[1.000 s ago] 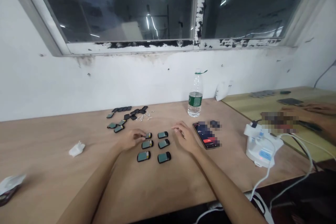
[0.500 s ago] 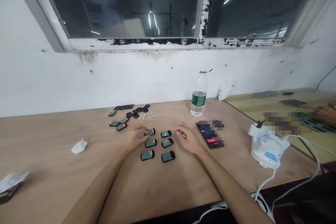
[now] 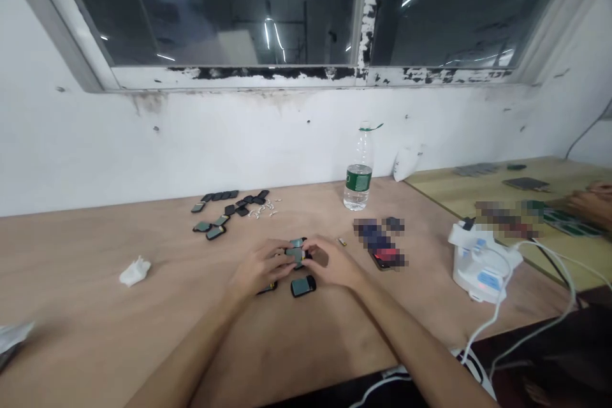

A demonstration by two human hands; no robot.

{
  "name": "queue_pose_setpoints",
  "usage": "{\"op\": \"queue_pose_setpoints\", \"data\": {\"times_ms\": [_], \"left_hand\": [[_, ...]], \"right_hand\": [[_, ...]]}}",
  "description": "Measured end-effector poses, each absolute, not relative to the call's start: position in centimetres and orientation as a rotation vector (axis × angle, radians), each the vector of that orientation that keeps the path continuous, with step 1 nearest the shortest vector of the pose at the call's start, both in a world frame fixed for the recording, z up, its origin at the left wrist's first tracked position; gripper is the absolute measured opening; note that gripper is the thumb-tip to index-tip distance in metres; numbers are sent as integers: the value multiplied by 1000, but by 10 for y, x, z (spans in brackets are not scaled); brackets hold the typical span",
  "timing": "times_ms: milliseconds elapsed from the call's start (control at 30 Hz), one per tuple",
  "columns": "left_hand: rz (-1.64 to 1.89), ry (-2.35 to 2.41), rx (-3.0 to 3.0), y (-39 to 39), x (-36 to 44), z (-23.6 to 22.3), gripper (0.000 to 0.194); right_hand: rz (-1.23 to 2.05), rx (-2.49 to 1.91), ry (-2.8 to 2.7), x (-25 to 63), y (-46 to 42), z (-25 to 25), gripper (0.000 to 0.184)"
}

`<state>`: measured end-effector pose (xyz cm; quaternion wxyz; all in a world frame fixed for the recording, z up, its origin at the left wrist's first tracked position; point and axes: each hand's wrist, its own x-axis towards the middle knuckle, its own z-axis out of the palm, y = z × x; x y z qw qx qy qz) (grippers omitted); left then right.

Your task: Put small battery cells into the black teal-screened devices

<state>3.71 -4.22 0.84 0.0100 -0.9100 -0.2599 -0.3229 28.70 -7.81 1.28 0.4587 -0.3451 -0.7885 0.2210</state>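
Note:
Both my hands meet over a group of small black cases with teal faces on the wooden table [image 3: 95,331]. My left hand [image 3: 261,268] and my right hand [image 3: 332,262] pinch one teal-faced case [image 3: 296,253] between their fingertips, just above the others. One case [image 3: 303,285] lies free at the front, and another peeks out under my left hand. A tiny gold-coloured part [image 3: 341,241] lies on the table right of my right hand.
Further back left lies a scatter of black and teal cases [image 3: 224,207] with small white bits. A water bottle [image 3: 357,172], a phone [image 3: 382,248], a white device with cables [image 3: 480,264] and a crumpled tissue [image 3: 134,271] are around. Another person's hand [image 3: 590,204] works at the right table.
My hands have come together from either side of the cases and taken up one case between them. The gold-coloured part has left my right fingers and lies on the table.

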Motion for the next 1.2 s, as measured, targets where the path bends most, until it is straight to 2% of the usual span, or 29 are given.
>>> {"op": "queue_pose_setpoints", "data": {"times_ms": [433, 600, 667, 900, 1033, 1200], "left_hand": [[-1085, -753, -2820, -38, 36, 5, 12], [-1155, -789, -2822, -36, 35, 1, 11], [-1193, -825, -2821, -34, 36, 0, 13], [-1373, -1343, -2721, -16, 23, 4, 32], [-1304, -1666, -2676, -3, 4, 3, 30], [-1342, -1767, -2715, 7, -3, -4, 31]], "right_hand": [[547, -834, -1915, 286, -79, 13, 16], [467, -758, -1876, 284, -79, 16, 3], [510, -735, -1854, 284, -76, 14, 6], [475, -1043, -1723, 305, -61, 7, 3], [393, -1137, -1885, 320, -57, 5, 11], [283, -1158, -2003, 320, -56, 1, 18]]}}
